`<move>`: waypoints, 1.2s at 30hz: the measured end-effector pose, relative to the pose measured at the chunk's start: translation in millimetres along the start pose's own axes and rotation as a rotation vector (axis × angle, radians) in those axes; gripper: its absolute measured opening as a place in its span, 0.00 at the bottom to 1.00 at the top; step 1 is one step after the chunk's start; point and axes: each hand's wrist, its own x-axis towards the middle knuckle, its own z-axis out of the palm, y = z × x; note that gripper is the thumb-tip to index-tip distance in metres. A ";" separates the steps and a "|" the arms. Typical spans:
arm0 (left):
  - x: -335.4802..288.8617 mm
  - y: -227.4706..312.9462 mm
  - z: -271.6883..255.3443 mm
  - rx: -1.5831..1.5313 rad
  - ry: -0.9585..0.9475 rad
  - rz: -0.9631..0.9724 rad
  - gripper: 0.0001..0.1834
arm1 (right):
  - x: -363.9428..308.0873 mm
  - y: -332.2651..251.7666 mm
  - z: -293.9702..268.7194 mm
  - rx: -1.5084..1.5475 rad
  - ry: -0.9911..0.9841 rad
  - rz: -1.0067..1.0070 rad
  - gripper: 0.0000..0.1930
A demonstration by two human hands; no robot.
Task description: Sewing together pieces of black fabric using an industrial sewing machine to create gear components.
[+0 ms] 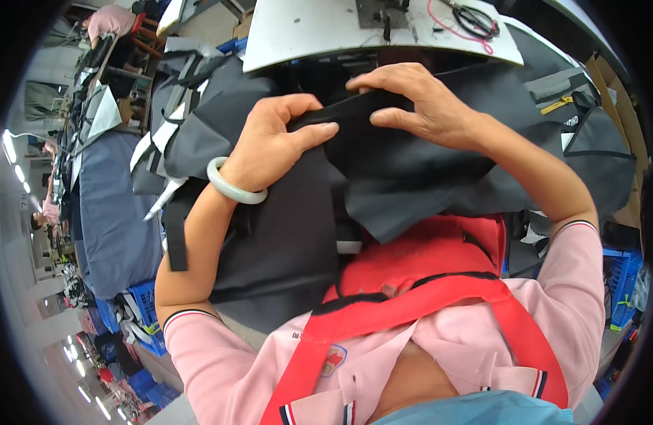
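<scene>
From afar I see the black fabric (pixel 411 166) at the near side of the white worktop (pixel 305 35) — its long upper edge rises rightward. My left hand (pixel 270 142) pinches it; whether my right hand (pixel 432 106) grips, I cannot tell.

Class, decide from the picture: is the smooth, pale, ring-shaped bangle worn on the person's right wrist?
No: the pale bangle circles the wrist of the left hand, while that of the right hand is bare.
</scene>
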 end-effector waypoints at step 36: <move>267.7 4.6 -29.3 0.100 0.116 -0.053 0.18 | 69.1 174.7 -69.9 0.443 0.142 0.728 0.16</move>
